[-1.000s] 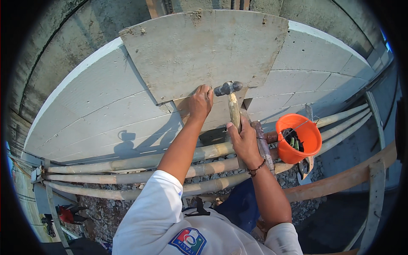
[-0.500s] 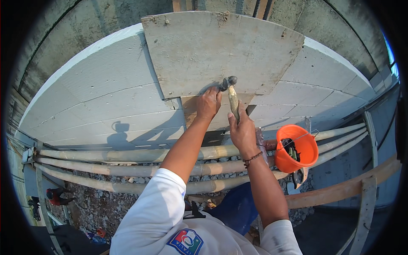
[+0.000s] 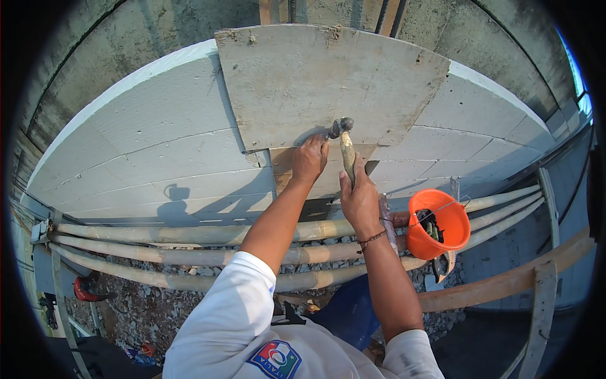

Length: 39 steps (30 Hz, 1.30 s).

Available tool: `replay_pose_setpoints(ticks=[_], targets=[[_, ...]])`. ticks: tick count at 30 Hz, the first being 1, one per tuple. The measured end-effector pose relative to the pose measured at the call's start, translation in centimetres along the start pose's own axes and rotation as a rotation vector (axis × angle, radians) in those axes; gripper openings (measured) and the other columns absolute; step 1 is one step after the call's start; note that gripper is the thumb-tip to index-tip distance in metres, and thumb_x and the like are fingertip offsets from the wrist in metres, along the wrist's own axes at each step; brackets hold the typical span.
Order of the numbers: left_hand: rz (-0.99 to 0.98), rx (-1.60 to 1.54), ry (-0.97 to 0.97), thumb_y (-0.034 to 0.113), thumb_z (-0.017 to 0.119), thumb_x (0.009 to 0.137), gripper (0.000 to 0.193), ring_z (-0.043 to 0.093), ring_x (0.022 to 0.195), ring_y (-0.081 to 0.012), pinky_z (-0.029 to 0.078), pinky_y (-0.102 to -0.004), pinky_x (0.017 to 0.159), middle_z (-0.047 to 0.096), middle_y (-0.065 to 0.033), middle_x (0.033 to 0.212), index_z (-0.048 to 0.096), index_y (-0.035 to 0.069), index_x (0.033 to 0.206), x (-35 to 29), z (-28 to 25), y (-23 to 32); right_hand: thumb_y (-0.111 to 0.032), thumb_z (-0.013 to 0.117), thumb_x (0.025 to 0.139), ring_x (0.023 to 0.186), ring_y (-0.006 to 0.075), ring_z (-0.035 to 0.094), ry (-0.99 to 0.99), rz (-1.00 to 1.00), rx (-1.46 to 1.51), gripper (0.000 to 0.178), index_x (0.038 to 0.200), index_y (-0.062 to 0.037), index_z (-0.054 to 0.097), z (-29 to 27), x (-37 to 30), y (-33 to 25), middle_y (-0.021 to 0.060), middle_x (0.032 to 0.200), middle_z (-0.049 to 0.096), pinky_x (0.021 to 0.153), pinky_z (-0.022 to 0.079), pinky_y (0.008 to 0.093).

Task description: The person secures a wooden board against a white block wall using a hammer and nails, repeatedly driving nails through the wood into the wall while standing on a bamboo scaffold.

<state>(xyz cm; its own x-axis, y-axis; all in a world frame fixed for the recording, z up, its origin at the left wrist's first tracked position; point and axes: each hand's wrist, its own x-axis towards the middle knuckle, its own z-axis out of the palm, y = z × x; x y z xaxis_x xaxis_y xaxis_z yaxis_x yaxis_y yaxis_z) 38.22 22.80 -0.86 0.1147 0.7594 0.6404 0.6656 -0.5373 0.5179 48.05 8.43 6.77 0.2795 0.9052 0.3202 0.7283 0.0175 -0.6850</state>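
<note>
My right hand (image 3: 363, 201) grips a hammer (image 3: 348, 153) by its worn wooden handle. The dark metal head of the hammer is at the lower part of a grey plywood board (image 3: 334, 82), close by the fingertips of my left hand (image 3: 308, 159). Those left fingers are pinched together against the board near its lower edge. Whatever they hold, if anything, is hidden by the fingers and the hammer head. The board lies against a wall of pale blocks (image 3: 170, 132), with a browner panel (image 3: 283, 165) below it.
Bamboo poles (image 3: 170, 235) run across below my arms. An orange bucket (image 3: 459, 221) with dark items inside hangs at the right, near a wooden rail (image 3: 505, 279). Rubble (image 3: 142, 294) lies far below, where a person in red (image 3: 85, 289) is at lower left.
The view has tilted slightly, so the board and wall sit a little lower in the picture. Both hands and the hammer keep nearly the same place at the board's lower edge.
</note>
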Motion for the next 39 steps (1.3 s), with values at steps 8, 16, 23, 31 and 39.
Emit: replay_pose_setpoints(ticks=[8,16,23,31,39], targets=[[0.012,-0.056,0.022,0.02,0.063,0.085,0.017,0.064,0.078,-0.0382,0.052,-0.0466,0.067,0.065,-0.0169,0.084,0.059,0.004,0.089,0.2,-0.1,0.3,-0.02,0.055,0.093,0.087,0.0476,0.063,0.146,-0.085,0.038,0.052,0.138,0.0033,0.041,0.4,-1.0,0.1,0.0336,0.091,0.063,0.071,0.05,0.0504],[-0.121,-0.111,-0.045,0.022,0.065,0.083,0.019,0.065,0.079,-0.0385,0.052,-0.0472,0.069,0.067,-0.0175,0.082,0.061,0.005,0.09,0.6,-0.6,0.3,-0.019,0.056,0.093,0.086,0.0454,0.063,0.014,-0.037,-0.102,0.054,0.139,0.0045,0.04,0.4,-0.3,0.1,0.0306,0.098,0.064,0.073,0.05,0.0505],[-0.207,-0.125,-0.099,0.025,0.067,0.083,0.021,0.066,0.08,-0.0384,0.052,-0.0475,0.071,0.068,-0.0177,0.084,0.063,0.006,0.089,0.7,-1.3,1.2,-0.019,0.057,0.092,0.086,0.0461,0.063,0.138,-0.082,0.008,0.054,0.138,0.0045,0.041,0.6,-1.0,0.4,0.0315,0.095,0.063,0.073,0.049,0.0505],[-0.182,-0.048,-0.106,0.024,0.069,0.083,0.021,0.066,0.083,-0.0385,0.052,-0.0479,0.071,0.068,-0.0183,0.085,0.063,0.006,0.091,0.6,-1.2,0.6,-0.02,0.057,0.091,0.083,0.0462,0.063,-0.057,0.039,-0.107,0.054,0.138,0.0023,0.042,0.5,0.4,0.6,0.0311,0.092,0.064,0.072,0.05,0.0498],[-0.24,-0.036,-0.134,0.023,0.068,0.083,0.02,0.066,0.084,-0.0392,0.052,-0.0482,0.071,0.068,-0.0184,0.086,0.062,0.006,0.091,0.9,-2.3,1.9,-0.023,0.057,0.092,0.09,0.0448,0.063,-0.096,0.054,-0.114,0.056,0.141,-0.0015,0.041,-0.1,-0.3,0.4,0.0278,0.1,0.064,0.078,0.049,0.0508]])
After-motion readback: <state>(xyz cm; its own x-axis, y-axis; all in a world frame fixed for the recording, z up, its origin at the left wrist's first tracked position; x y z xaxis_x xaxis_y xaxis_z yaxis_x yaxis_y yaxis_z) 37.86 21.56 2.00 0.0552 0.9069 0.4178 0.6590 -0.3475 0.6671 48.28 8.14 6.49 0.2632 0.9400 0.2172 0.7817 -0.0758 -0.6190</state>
